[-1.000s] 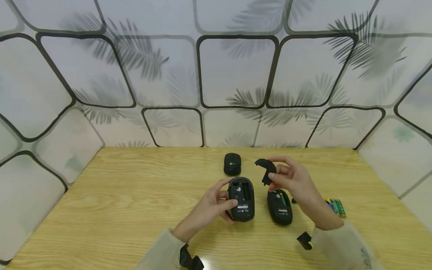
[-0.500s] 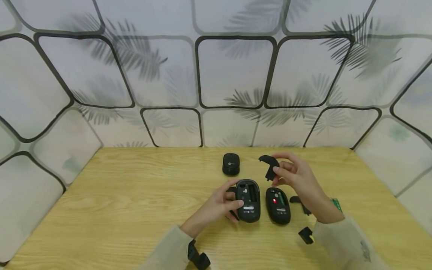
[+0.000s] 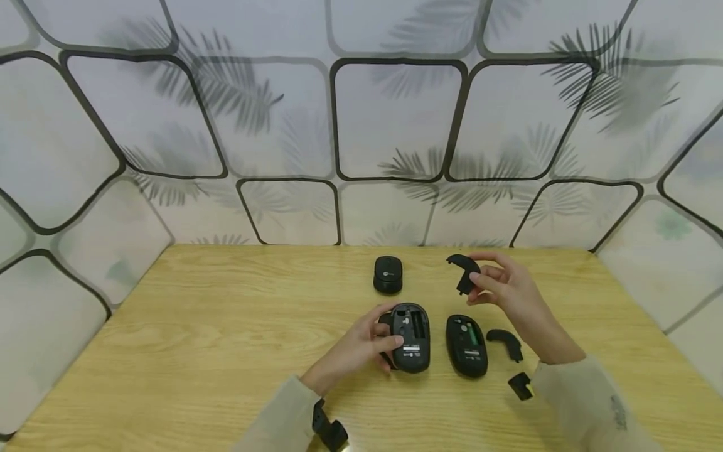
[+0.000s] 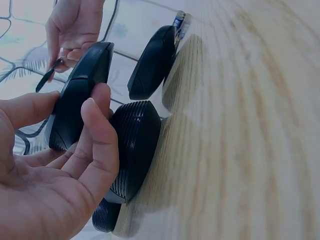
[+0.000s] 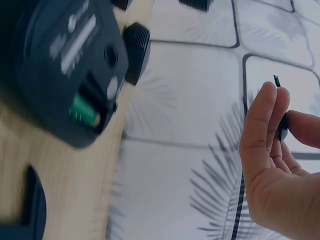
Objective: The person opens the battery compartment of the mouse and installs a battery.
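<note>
My left hand (image 3: 358, 348) grips a black computer mouse (image 3: 412, 339), its underside turned up in the head view. That mouse's battery slot is uncovered, and I see no battery in it. Between thumb and fingers my right hand (image 3: 511, 292) pinches a curved black battery cover (image 3: 465, 271), raised above the table. To the right of the gripped mouse lies a second mouse (image 3: 467, 358), bottom up, with a green battery in its slot. Another battery cover (image 3: 506, 342) rests beside it. In the left wrist view, a ribbed black object (image 4: 137, 150) stands behind my left fingers, partly hidden.
At the back of the wooden table (image 3: 243, 326) a third mouse (image 3: 388, 274) sits upright. Batteries (image 4: 179, 21) show small in the left wrist view; the right forearm hides them from the head. Patterned panels (image 3: 390, 119) enclose the table behind and at both sides.
My right hand has moved right and slightly away with the cover, revealing the cover on the table. A red light, lit on the second mouse half a second ago, no longer shows.
</note>
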`<state>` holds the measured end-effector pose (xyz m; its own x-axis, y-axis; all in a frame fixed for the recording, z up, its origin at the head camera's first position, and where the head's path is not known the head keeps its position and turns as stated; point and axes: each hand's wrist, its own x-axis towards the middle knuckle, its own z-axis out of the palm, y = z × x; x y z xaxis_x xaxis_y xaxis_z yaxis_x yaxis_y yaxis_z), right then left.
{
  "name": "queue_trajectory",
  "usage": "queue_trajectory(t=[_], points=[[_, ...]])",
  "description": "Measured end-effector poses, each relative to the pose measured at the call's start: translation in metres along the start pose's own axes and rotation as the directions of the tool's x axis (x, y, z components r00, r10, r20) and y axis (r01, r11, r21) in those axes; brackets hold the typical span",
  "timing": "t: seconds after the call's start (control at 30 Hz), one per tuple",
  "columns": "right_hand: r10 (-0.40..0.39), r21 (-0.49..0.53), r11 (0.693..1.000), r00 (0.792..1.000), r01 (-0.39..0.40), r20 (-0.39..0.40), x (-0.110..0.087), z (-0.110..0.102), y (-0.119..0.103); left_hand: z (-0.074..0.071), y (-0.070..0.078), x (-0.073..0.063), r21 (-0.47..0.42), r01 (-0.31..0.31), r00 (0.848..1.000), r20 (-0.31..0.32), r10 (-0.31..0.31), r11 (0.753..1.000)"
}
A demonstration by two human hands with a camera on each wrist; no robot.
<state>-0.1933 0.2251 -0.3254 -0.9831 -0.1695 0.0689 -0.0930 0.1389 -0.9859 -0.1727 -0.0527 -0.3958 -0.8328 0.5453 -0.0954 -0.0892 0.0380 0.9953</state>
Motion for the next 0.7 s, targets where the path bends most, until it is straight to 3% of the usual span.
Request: queue_trajectory(t=[0.27, 0.53, 0.7], points=[[0.020, -0.011, 1.000, 0.999, -0.021, -0.027, 0.016, -0.025, 0.004, 0.000, 0.000, 0.000, 0.026, -0.002, 1.000, 0.016, 0.001, 1.000], [0.035, -0.217, 0.976, 0.999, -0.033, 0.005, 0.036, -0.042, 0.013, 0.001, 0.001, 0.000, 0.051, -0.021, 0.999, 0.027, 0.019, 0.998], [0.126, -0.329, 0.939, 0.990, -0.100, 0.057, 0.052, -0.051, 0.023, 0.000, 0.001, -0.002, 0.051, -0.015, 1.000, 0.024, 0.013, 0.999]])
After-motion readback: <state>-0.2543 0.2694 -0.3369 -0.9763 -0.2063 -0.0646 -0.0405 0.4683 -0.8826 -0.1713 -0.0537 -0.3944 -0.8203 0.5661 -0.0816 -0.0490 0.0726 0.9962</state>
